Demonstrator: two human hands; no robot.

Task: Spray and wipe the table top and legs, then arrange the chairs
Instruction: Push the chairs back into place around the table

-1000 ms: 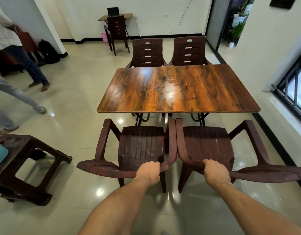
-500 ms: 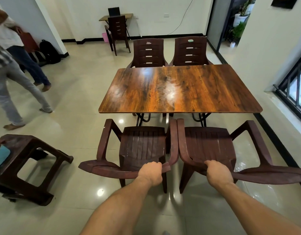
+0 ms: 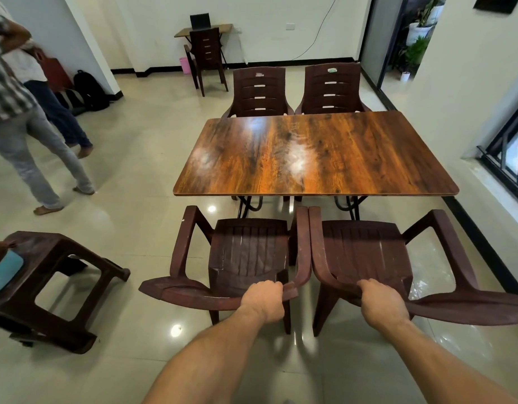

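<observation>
A glossy wooden table [image 3: 316, 158] stands in mid-room on black metal legs [image 3: 247, 204]. Two dark brown plastic armchairs sit side by side at its near edge, facing it. My left hand [image 3: 263, 300] grips the top of the left chair's backrest [image 3: 199, 293]. My right hand [image 3: 381, 301] grips the top of the right chair's backrest [image 3: 467, 306]. The inner armrests of the two chairs touch. Two more brown chairs [image 3: 259, 93] [image 3: 332, 88] stand tucked against the table's far edge.
A brown plastic stool [image 3: 50, 278] with a blue item on it stands at the left. Two people [image 3: 24, 121] walk at the far left. A small desk with a chair [image 3: 206, 53] is at the back wall. A wall and window [image 3: 511, 158] run along the right.
Both hands keep their grip on the two backrests and the chairs have hardly moved. The people at the left have walked further along.
</observation>
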